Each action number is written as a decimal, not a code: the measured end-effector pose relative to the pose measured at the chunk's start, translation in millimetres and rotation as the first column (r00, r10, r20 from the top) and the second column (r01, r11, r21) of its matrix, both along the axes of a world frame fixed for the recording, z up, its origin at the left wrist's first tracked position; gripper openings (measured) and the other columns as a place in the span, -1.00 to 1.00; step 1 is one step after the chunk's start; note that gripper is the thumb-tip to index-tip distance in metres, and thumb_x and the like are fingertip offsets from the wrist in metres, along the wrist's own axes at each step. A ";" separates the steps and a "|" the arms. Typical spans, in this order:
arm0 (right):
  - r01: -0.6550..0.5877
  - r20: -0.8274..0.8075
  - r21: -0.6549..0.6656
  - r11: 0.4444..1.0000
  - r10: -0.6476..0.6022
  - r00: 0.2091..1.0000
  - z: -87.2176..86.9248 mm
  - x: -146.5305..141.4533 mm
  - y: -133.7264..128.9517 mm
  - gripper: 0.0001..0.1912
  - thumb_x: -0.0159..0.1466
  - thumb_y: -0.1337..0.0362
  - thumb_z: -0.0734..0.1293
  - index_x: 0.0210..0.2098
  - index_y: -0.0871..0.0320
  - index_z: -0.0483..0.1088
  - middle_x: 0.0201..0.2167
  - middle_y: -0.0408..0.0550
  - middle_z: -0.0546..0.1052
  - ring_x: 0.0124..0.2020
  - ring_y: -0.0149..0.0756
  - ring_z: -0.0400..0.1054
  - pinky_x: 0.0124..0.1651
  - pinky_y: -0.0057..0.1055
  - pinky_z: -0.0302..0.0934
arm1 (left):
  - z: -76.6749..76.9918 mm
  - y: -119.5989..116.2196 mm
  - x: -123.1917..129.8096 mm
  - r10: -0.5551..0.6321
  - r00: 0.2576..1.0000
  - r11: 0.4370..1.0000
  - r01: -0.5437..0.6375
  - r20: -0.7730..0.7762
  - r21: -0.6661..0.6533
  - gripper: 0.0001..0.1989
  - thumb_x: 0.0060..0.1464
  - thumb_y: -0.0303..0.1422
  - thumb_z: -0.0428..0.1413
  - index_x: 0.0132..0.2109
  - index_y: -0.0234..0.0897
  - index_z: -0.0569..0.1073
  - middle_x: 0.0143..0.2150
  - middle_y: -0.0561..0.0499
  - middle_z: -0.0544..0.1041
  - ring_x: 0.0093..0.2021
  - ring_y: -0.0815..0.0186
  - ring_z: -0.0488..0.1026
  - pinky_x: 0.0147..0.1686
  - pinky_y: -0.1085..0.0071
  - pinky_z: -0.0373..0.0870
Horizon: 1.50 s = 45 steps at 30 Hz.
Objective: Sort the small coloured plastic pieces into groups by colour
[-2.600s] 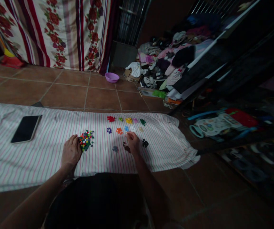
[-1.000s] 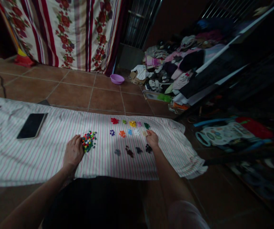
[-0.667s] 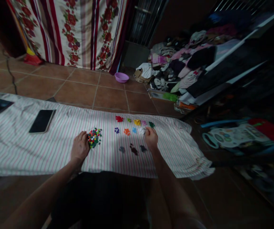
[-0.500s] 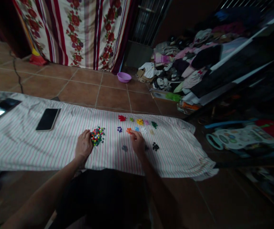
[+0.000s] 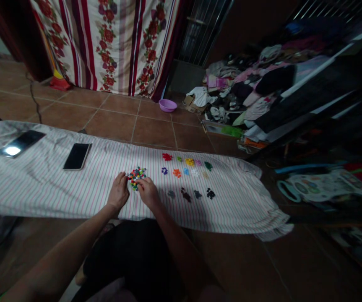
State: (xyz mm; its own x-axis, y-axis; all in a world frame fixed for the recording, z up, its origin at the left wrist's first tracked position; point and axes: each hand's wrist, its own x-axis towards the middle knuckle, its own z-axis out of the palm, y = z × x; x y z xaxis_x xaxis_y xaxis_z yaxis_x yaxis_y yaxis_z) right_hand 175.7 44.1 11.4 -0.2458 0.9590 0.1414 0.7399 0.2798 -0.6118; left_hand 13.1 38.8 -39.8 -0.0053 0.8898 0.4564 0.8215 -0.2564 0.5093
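A pile of small mixed-colour pieces, like beads [image 5: 138, 173], lies on the striped cloth [image 5: 105, 201]. At the pile's left edge rests my left hand [image 5: 118, 191], fingers pressed together and curled; anything in them is too small to make out. My right hand [image 5: 148, 191] reaches into the pile from the right with thumb and forefinger pinched, and what they grip is hidden. Single-colour heaps stand in rows to the right, among them red pieces [image 5: 167, 157], yellow pieces [image 5: 189, 162], orange pieces [image 5: 176, 173], brown pieces [image 5: 186, 194] and black pieces [image 5: 210, 193].
Left of the pile lie a phone [image 5: 77, 157] and a dark, shiny flat device [image 5: 22, 143] reflecting light. Beyond the cloth are the tiled floor [image 5: 114, 121], a purple basin [image 5: 167, 105] and a floral curtain [image 5: 121, 46]. Clothes [image 5: 243, 84] are heaped at the back right.
My right hand has moved left from the orange heap to the mixed pile, uncovering the brown heap. My left hand stays by the pile. The whole view has shifted slightly.
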 end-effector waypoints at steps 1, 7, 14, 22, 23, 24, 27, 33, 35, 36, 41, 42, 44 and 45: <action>-0.011 0.026 -0.002 1.000 0.011 1.000 0.7 -1.3 -0.2 -0.72 0.27 0.35 0.24 -0.08 0.04 0.49 -0.19 -0.06 0.44 -0.14 -0.32 0.34 -0.06 -0.45 0.22 | -1.0 -1.1 -2.3 -0.030 0.999 0.999 0.031 -0.026 0.009 -0.64 0.15 -0.48 -0.17 0.06 -0.35 0.33 0.16 -0.27 0.36 0.25 0.13 0.22 0.19 0.05 0.28; -0.076 0.134 -0.010 0.997 0.077 0.988 6.8 -4.8 -1.4 -0.70 0.30 0.34 0.23 -0.02 0.06 0.46 -0.16 -0.02 0.42 -0.12 -0.30 0.33 -0.07 -0.42 0.23 | 5.8 -6.8 -7.8 -0.104 0.976 0.994 0.108 -0.193 0.011 -0.59 0.10 -0.51 -0.14 0.09 -0.40 0.33 0.14 -0.29 0.38 0.23 0.09 0.25 0.16 0.07 0.28; -0.090 0.209 -0.024 0.996 0.093 0.973 6.6 -9.5 8.8 -0.73 0.29 0.32 0.26 -0.04 0.06 0.46 -0.17 -0.02 0.44 -0.14 -0.28 0.35 -0.04 -0.38 0.24 | 15.6 -9.8 -0.3 -0.033 0.976 0.999 0.032 -0.216 -0.008 -0.63 0.18 -0.45 -0.17 0.05 -0.41 0.37 0.11 -0.29 0.41 0.20 0.08 0.28 0.12 0.09 0.28; -0.145 0.272 0.059 0.988 0.123 0.954 6.5 -13.2 9.3 -0.79 0.31 0.36 0.22 -0.14 0.08 0.47 -0.22 -0.04 0.44 -0.21 -0.30 0.34 -0.11 -0.40 0.24 | 14.5 -9.6 -0.7 -0.036 0.979 0.999 0.034 -0.200 -0.012 -0.61 0.16 -0.46 -0.16 0.07 -0.42 0.37 0.12 -0.29 0.41 0.21 0.09 0.27 0.14 0.09 0.27; -0.147 0.270 0.070 0.987 0.123 0.955 6.3 -13.5 8.9 -0.79 0.30 0.36 0.23 -0.15 0.08 0.46 -0.24 -0.05 0.44 -0.21 -0.31 0.34 -0.11 -0.41 0.24 | 14.6 -9.5 -0.7 -0.038 0.978 0.999 0.036 -0.203 -0.010 -0.61 0.16 -0.46 -0.16 0.07 -0.42 0.37 0.11 -0.29 0.42 0.21 0.09 0.28 0.14 0.10 0.27; -0.150 0.263 0.082 0.985 0.124 0.957 5.9 -13.6 8.6 -0.80 0.30 0.37 0.23 -0.15 0.07 0.46 -0.26 -0.06 0.44 -0.20 -0.31 0.34 -0.10 -0.41 0.24 | 14.7 -9.5 -0.7 -0.038 0.978 0.999 0.037 -0.204 -0.008 -0.62 0.16 -0.47 -0.16 0.07 -0.42 0.36 0.11 -0.30 0.42 0.21 0.09 0.28 0.15 0.11 0.27; -0.157 0.236 0.116 0.981 0.127 0.964 4.9 -13.0 8.3 -0.81 0.27 0.40 0.26 -0.18 0.07 0.45 -0.28 -0.08 0.44 -0.19 -0.31 0.33 -0.08 -0.41 0.23 | 14.5 -9.5 -0.6 -0.037 0.980 0.999 0.036 -0.197 -0.008 -0.62 0.16 -0.47 -0.15 0.07 -0.43 0.37 0.11 -0.31 0.42 0.21 0.10 0.27 0.15 0.11 0.26; -0.165 0.243 0.145 0.976 0.127 0.962 5.7 -11.3 7.7 -0.87 0.28 0.39 0.25 -0.25 0.10 0.42 -0.26 -0.08 0.46 -0.19 -0.31 0.33 -0.09 -0.41 0.24 | 12.4 -9.9 0.0 -0.017 0.973 0.999 0.026 -0.232 0.035 -0.63 0.15 -0.48 -0.15 0.04 -0.41 0.38 0.10 -0.27 0.43 0.19 0.09 0.30 0.13 0.11 0.29; -0.171 0.256 0.145 0.975 0.130 0.958 7.0 -11.7 7.0 -0.87 0.30 0.39 0.23 -0.24 0.12 0.42 -0.25 -0.07 0.47 -0.18 -0.32 0.34 -0.08 -0.42 0.24 | 11.5 -9.7 -0.1 -0.012 0.971 0.998 0.028 -0.238 0.062 -0.64 0.15 -0.47 -0.15 0.04 -0.40 0.38 0.08 -0.26 0.44 0.17 0.09 0.32 0.11 0.12 0.31; -0.173 0.257 0.144 0.974 0.132 0.957 7.8 -12.1 6.7 -0.87 0.30 0.38 0.23 -0.24 0.13 0.42 -0.25 -0.06 0.48 -0.18 -0.32 0.34 -0.08 -0.43 0.24 | 11.0 -9.6 -0.2 -0.009 0.970 0.997 0.028 -0.241 0.076 -0.65 0.15 -0.47 -0.15 0.03 -0.41 0.38 0.08 -0.26 0.44 0.17 0.08 0.32 0.10 0.13 0.32; -0.132 0.201 0.124 0.983 0.105 0.974 14.7 -12.5 6.0 -0.89 0.28 0.37 0.24 -0.25 0.13 0.41 -0.27 -0.08 0.51 -0.18 -0.33 0.37 -0.10 -0.45 0.24 | 7.6 -8.1 -1.0 -0.009 0.967 0.993 0.039 -0.256 0.111 -0.65 0.15 -0.48 -0.15 0.04 -0.39 0.36 0.06 -0.27 0.45 0.16 0.09 0.33 0.09 0.11 0.34; -0.109 0.173 0.111 0.988 0.089 0.981 16.2 -12.2 5.9 -0.89 0.27 0.36 0.24 -0.26 0.13 0.41 -0.28 -0.09 0.51 -0.20 -0.34 0.38 -0.13 -0.46 0.24 | 6.9 -7.8 -1.1 -0.010 0.968 0.993 0.039 -0.250 0.111 -0.64 0.14 -0.48 -0.15 0.04 -0.38 0.35 0.06 -0.26 0.45 0.16 0.09 0.33 0.08 0.11 0.34; -0.051 0.096 0.073 0.996 0.044 0.994 18.2 -11.3 6.0 -0.91 0.25 0.36 0.26 -0.28 0.12 0.41 -0.33 -0.11 0.52 -0.25 -0.35 0.40 -0.17 -0.47 0.24 | 5.8 -7.3 -1.0 -0.012 0.973 0.993 0.038 -0.230 0.112 -0.64 0.15 -0.48 -0.15 0.05 -0.36 0.35 0.06 -0.26 0.44 0.16 0.09 0.33 0.07 0.10 0.35; -0.015 0.047 0.051 0.999 0.012 0.999 18.5 -10.7 6.2 -0.92 0.24 0.36 0.27 -0.29 0.12 0.41 -0.35 -0.12 0.52 -0.28 -0.35 0.40 -0.18 -0.47 0.25 | 5.4 -7.1 -0.8 -0.014 0.976 0.993 0.039 -0.217 0.113 -0.64 0.15 -0.47 -0.15 0.05 -0.35 0.35 0.06 -0.26 0.44 0.16 0.09 0.33 0.07 0.09 0.35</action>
